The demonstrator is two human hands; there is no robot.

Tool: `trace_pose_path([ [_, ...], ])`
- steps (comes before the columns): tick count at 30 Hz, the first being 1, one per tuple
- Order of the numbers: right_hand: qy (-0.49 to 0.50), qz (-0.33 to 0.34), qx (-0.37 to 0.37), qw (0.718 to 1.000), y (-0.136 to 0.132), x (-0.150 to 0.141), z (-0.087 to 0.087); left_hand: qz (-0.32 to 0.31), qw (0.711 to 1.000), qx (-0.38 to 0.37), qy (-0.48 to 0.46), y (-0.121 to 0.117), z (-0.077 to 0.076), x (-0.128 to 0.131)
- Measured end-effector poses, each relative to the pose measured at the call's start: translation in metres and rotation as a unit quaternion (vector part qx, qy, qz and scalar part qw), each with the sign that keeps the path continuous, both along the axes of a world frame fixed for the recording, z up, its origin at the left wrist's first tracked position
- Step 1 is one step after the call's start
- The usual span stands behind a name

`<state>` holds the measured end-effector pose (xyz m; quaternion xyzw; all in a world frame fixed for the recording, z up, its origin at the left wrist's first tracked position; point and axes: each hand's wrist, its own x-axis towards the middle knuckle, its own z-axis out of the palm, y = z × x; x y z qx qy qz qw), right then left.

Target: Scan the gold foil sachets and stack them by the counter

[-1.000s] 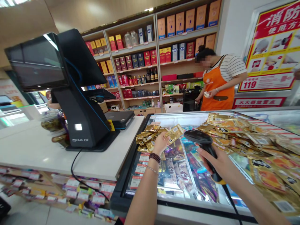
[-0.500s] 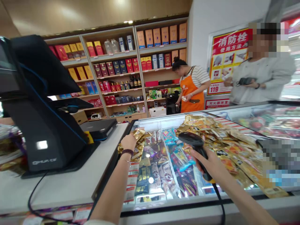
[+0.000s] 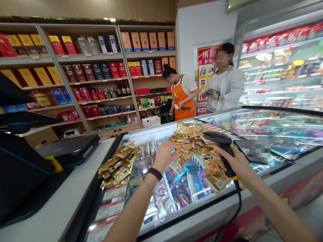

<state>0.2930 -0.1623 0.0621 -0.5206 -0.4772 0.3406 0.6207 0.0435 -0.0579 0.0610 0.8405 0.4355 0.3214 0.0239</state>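
Note:
My right hand (image 3: pixel 236 164) is wrapped round the grip of a black handheld barcode scanner (image 3: pixel 223 141), whose cable hangs down the freezer's front. My left hand (image 3: pixel 165 155) is over the glass top with its fingers apart, at the left edge of a pile of gold snack packets (image 3: pixel 191 137); no packet shows in it. A second, smaller heap of gold packets (image 3: pixel 121 164) lies on the left part of the glass. Under the glass of the chest freezer (image 3: pixel 161 222), colourful wrapped items are visible.
A black checkout machine (image 3: pixel 22 168) stands on the white counter (image 3: pixel 78 188) at left. A dark flat device (image 3: pixel 254 149) lies right of the packets. A person in an orange apron (image 3: pixel 183 97) and another in a white top (image 3: pixel 222 87) stand beyond the freezer. Shelves of boxes (image 3: pixel 96 72) line the back.
My left hand has left the left heap and moved right to the larger pile. That pile has shrunk at its right side and shifted. The view has turned right; the scanner stays in my right hand.

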Motion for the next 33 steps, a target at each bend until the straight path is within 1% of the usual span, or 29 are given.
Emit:
trace_pose_path([
  [1, 0.008, -0.021, 0.000, 1.000, -0.001, 0.008, 0.001, -0.058, 0.998, -0.012, -0.030, -0.005, -0.005, 0.025],
  [2, 0.015, -0.040, -0.002, 0.999, -0.001, 0.014, 0.002, -0.104, 0.993, -0.022, -0.044, -0.011, -0.011, 0.048],
  [3, 0.021, -0.055, -0.003, 0.998, -0.001, 0.020, 0.003, -0.136, 0.989, -0.032, -0.041, -0.016, -0.018, 0.070],
  [4, 0.026, -0.066, -0.003, 0.997, -0.001, 0.025, 0.003, -0.152, 0.987, -0.045, -0.024, -0.021, -0.026, 0.090],
  [6, 0.033, -0.076, -0.001, 0.997, -0.001, 0.033, 0.000, -0.152, 0.985, -0.086, 0.016, -0.029, -0.041, 0.122],
  [7, 0.033, -0.078, -0.003, 0.996, -0.001, 0.035, -0.003, -0.150, 0.982, -0.110, 0.039, -0.031, -0.047, 0.133],
  [9, 0.035, -0.082, -0.010, 0.996, 0.000, 0.039, -0.009, -0.140, 0.977, -0.143, 0.075, -0.033, -0.056, 0.147],
  [10, 0.037, -0.083, -0.013, 0.996, 0.001, 0.040, -0.013, -0.136, 0.976, -0.145, 0.085, -0.034, -0.059, 0.150],
  [12, 0.043, -0.083, -0.019, 0.995, 0.002, 0.041, -0.021, -0.123, 0.980, -0.124, 0.092, -0.034, -0.060, 0.149],
  [14, 0.055, -0.083, -0.022, 0.995, 0.005, 0.040, -0.028, -0.104, 0.985, -0.100, 0.096, -0.034, -0.057, 0.143],
  [17, 0.077, -0.084, -0.023, 0.993, 0.009, 0.038, -0.035, -0.080, 0.984, -0.107, 0.116, -0.034, -0.054, 0.133],
  [20, 0.099, -0.083, -0.022, 0.991, 0.014, 0.037, -0.040, -0.076, 0.981, -0.112, 0.141, -0.035, -0.056, 0.127],
  [27, 0.133, -0.066, -0.022, 0.989, 0.020, 0.040, -0.048, -0.073, 0.973, -0.107, 0.191, -0.037, -0.057, 0.124],
  [31, 0.141, -0.071, -0.031, 0.987, 0.027, 0.044, -0.055, -0.074, 0.975, -0.087, 0.192, -0.031, -0.054, 0.117],
  [33, 0.142, -0.077, -0.036, 0.986, 0.030, 0.046, -0.058, -0.065, 0.980, -0.087, 0.166, -0.025, -0.049, 0.108],
])
